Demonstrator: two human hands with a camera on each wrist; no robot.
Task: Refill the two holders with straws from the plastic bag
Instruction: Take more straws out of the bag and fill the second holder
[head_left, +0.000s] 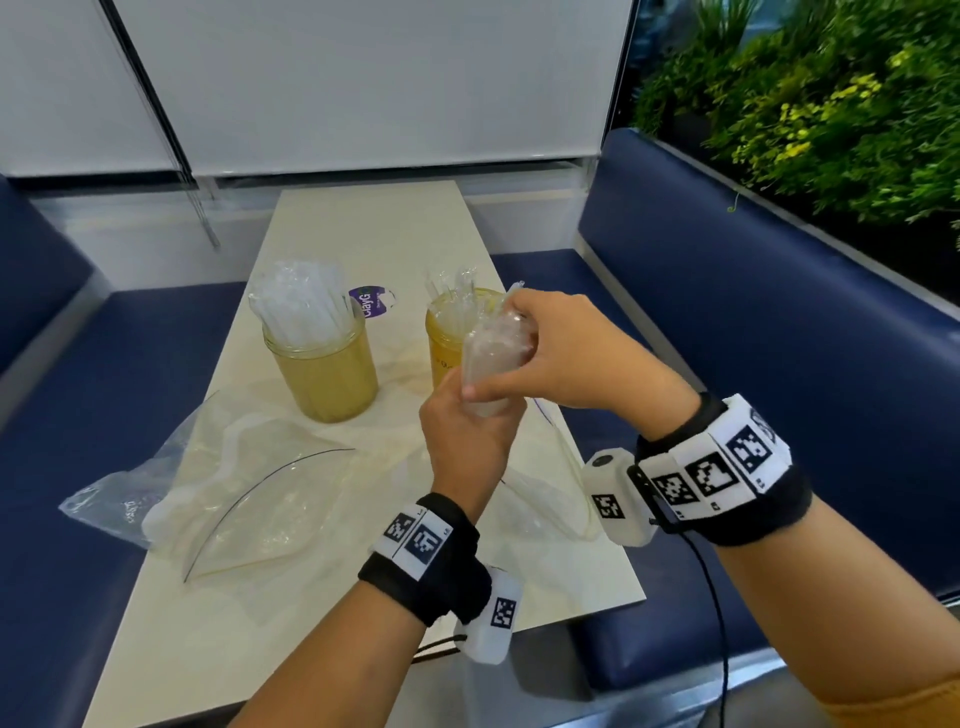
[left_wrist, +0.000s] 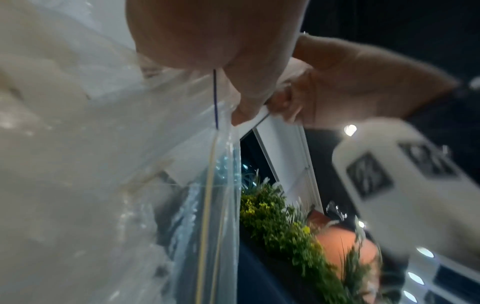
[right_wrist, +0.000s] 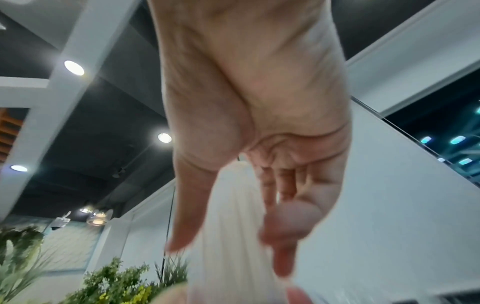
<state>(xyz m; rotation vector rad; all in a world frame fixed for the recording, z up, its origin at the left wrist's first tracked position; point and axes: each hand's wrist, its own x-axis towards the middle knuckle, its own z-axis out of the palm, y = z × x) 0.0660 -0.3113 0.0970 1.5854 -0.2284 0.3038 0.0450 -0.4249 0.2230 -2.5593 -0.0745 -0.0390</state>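
Booth with navy bench seats (head_left: 779, 312) and a cream table (head_left: 363, 228) running up the frame centre; green plant wall (head_left: 831, 104) upper right. On the table we see two amber glass jar holders: the left jar (head_left: 324, 371) is packed with wrapped clear straws (head_left: 301, 306), the right jar (head_left: 444, 343) just right of centre holds only a few and is partly hidden behind our hands. Our left hand (head_left: 467, 441) grips the lower end of a bundle of straws (head_left: 491, 358) at frame centre, and our right hand (head_left: 561, 353) wraps round its upper part, fingers curled, right in front of the right jar. An empty clear plastic bag (head_left: 249, 488) lies flat at lower left. A second bag hangs from the left hand in the left wrist view (left_wrist: 130, 164). A purple tag (head_left: 371, 301) lies between the jars.
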